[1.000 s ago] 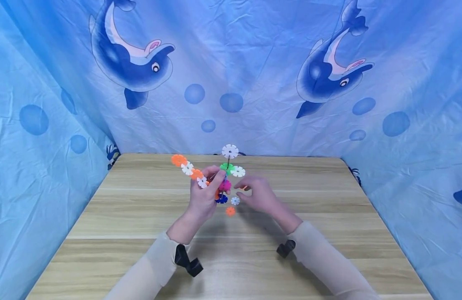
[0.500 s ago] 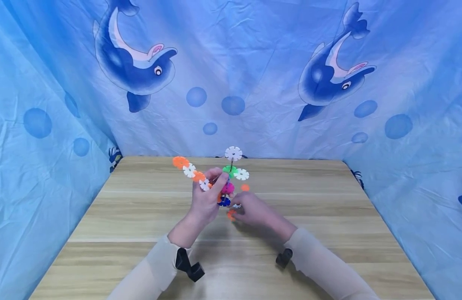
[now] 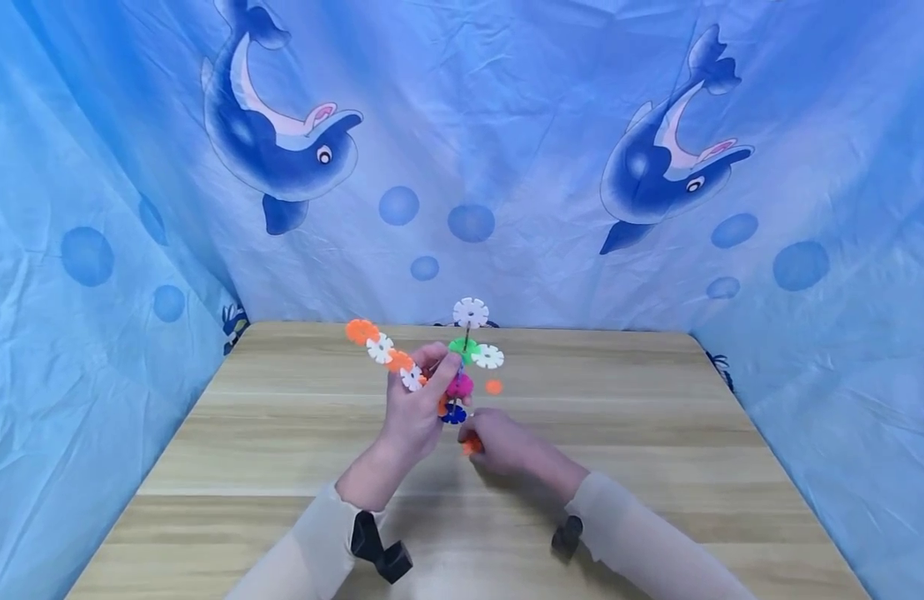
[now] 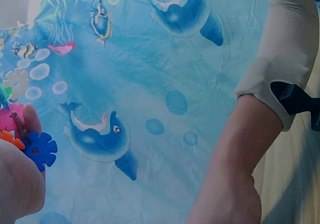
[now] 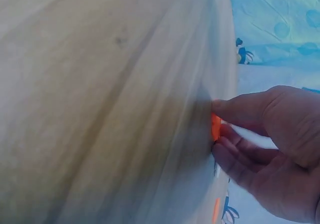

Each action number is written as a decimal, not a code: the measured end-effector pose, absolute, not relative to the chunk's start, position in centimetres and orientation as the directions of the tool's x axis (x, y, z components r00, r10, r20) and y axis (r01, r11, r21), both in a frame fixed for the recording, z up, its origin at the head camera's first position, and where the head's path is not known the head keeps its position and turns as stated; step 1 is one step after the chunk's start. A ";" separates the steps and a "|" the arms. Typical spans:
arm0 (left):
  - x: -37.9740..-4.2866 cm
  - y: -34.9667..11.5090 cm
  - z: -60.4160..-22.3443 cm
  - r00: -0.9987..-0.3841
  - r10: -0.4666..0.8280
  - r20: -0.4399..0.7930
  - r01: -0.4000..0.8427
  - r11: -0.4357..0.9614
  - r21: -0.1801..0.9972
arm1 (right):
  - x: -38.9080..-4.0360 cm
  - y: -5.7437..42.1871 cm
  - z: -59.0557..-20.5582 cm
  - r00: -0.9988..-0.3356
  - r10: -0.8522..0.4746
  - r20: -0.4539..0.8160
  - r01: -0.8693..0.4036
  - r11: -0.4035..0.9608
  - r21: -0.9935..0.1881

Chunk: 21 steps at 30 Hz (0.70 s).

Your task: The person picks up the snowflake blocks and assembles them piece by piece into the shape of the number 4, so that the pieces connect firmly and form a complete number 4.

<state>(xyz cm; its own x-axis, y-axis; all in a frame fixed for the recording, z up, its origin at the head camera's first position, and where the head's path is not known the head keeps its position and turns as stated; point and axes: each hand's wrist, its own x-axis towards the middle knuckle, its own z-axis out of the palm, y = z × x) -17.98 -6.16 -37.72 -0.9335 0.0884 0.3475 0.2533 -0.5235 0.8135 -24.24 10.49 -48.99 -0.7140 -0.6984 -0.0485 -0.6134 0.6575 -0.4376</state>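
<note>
My left hand [image 3: 414,412] grips a built-up figure of slotted plastic snowflake discs above the table. From it an orange-and-white chain of discs [image 3: 362,332] reaches up to the left. A white disc [image 3: 471,313] tops the figure, with a green disc [image 3: 462,350], a pink disc [image 3: 460,385] and a dark blue disc [image 3: 453,414] below. Lower right, my right hand [image 3: 510,442] is down at the tabletop with thumb and fingers around a loose orange disc [image 5: 215,127]. The right wrist view shows this disc between thumb and fingertips.
Another orange disc [image 3: 494,387] lies on the wooden table [image 3: 619,417], just beyond the right hand. A blue dolphin-print cloth [image 3: 536,167] hangs behind the table and along both sides. Black wrist mounts [image 3: 382,547] are strapped to both sleeves.
My right hand has come down and nearer to the body, onto the near orange disc, and now covers the loose white disc. The left hand keeps its grip on the figure.
</note>
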 end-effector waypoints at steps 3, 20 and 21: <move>-17.8 -6.3 -37.5 -0.934 0.075 0.348 0.265 -0.507 0.820 | -24.1 10.4 -49.3 -0.727 -0.685 -0.034 -0.590 0.650 -0.479; -17.9 -6.6 -37.7 -0.937 0.040 0.348 0.284 -0.491 0.824 | -23.5 14.4 -41.4 -0.869 -0.420 0.263 -0.448 0.441 -0.778; -17.8 -6.6 -37.6 -0.937 0.045 0.347 0.281 -0.492 0.824 | -23.3 14.6 -40.6 -0.870 -0.399 0.288 -0.451 0.411 -0.792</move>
<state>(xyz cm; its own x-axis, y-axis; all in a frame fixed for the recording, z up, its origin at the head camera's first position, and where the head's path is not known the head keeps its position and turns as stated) -17.81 -6.58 -37.60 -0.9370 0.0450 0.3465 0.2811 -0.4920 0.8239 -23.25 14.64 -40.59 -0.8704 -0.3990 0.2884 -0.4510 0.4114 -0.7921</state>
